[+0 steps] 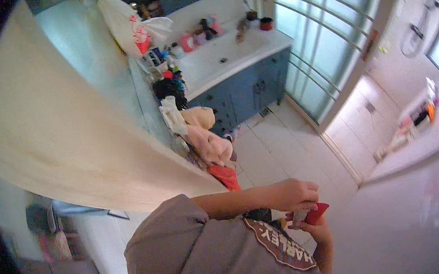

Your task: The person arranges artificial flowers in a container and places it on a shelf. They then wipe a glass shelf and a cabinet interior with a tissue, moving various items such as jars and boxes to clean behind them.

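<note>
My left hand [294, 194] reaches across from the left, its fingers bent down onto the top of a small object with a flared red part [318, 212] and a pale, whitish part [300, 216]. Around the lower side of the same object curls my right hand [317, 232], with its thumb and fingers on it. What the object is cannot be told at this blur. Both hands are close together in front of my grey shirt [184, 254], which bears a brown lettered patch. Below them a dark item [259, 214] is partly hidden by my left forearm.
A white washbasin [234, 56] on a blue cabinet [238, 86] stands ahead, with several bottles along it. Clothes [208, 142] hang at its left. A frosted glass door [321, 36] borders the shower area. White tiles [272, 139] cover the floor; a pale door-like panel [60, 126] rises at left.
</note>
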A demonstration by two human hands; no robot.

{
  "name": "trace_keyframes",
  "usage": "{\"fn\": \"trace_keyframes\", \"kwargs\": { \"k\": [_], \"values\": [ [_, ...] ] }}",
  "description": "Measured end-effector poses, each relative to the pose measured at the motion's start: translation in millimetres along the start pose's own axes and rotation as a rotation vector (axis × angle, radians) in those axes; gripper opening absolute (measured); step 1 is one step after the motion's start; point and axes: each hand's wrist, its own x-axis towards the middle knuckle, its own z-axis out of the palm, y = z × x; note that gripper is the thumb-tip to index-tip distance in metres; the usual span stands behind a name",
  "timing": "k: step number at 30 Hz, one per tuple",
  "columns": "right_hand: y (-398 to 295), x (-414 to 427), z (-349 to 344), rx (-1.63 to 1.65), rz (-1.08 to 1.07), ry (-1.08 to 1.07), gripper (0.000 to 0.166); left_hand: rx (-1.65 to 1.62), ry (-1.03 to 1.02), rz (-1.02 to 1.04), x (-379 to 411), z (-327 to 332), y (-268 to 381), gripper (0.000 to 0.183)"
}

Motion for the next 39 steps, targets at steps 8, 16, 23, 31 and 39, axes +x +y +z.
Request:
{"fn": "trace_keyframes", "kwargs": {
  "k": [8,16,23,31,39],
  "values": [
    [-100.5,190.4,-79.0,0.009,0.05,-0.389,0.052,0.018,0.374,-0.359,61.3,-73.0,-108.0,0.02],
    [-152.7,414.0,-89.5,-0.24,-0.05,-0.306,0.04,0.047,0.705,-0.54,64.8,-195.3,-232.0,0.023],
    [-183.9,593.4,-45.8,-0.322,-0.157,-0.366,0.03,0.297,1.154,-0.865,31.9,-270.8,-287.1,0.021],
    [-209.9,775.7,41.4,-0.302,-0.154,-0.753,0.019,0.322,1.49,-1.394,13.9,-315.9,-339.4,0.018],
    [-254.5,916.6,152.2,-0.548,-0.527,-0.981,0.018,0.103,1.789,-1.609,36.0,-342.9,-370.5,0.021]
  ]
}}
